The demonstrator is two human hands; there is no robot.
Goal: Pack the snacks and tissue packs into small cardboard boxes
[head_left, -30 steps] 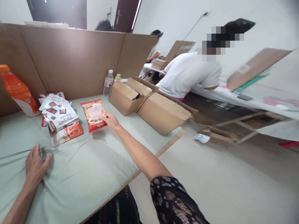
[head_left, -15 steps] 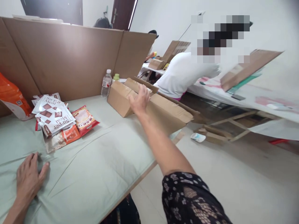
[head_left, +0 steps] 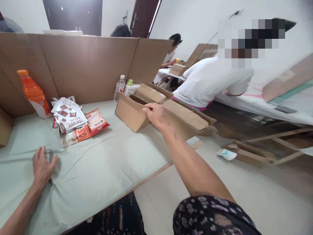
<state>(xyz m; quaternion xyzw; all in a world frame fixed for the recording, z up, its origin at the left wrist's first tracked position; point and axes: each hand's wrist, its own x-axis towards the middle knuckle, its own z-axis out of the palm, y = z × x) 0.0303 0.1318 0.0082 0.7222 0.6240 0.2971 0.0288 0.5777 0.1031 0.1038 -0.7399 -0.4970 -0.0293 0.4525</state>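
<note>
My right hand (head_left: 156, 115) is closed on the upper edge of a brown cardboard box (head_left: 132, 112), fingers and thumb pinching the board near its corner. The box lies at the table's right side with flaps folded out and a dark opening showing. Flat on the pale green cloth (head_left: 97, 169), my left hand (head_left: 43, 164) holds nothing and has its fingers apart. Beyond it lies a pile of white "Super Meal" packets (head_left: 69, 116) on top of an orange-and-brown pouch (head_left: 73, 135). A red snack packet (head_left: 96, 122) is beside them.
An orange bottle (head_left: 35, 94) stands at the left before a tall cardboard screen (head_left: 93, 65). A clear water bottle (head_left: 119, 88) and a white bottle with a green cap (head_left: 130, 86) are behind the box. A person in white (head_left: 210, 81) leans over another table.
My right hand has gone from lying over the box top to pinching its edge, and the opening shows more. The view has swung left, bringing the whole orange bottle into sight.
</note>
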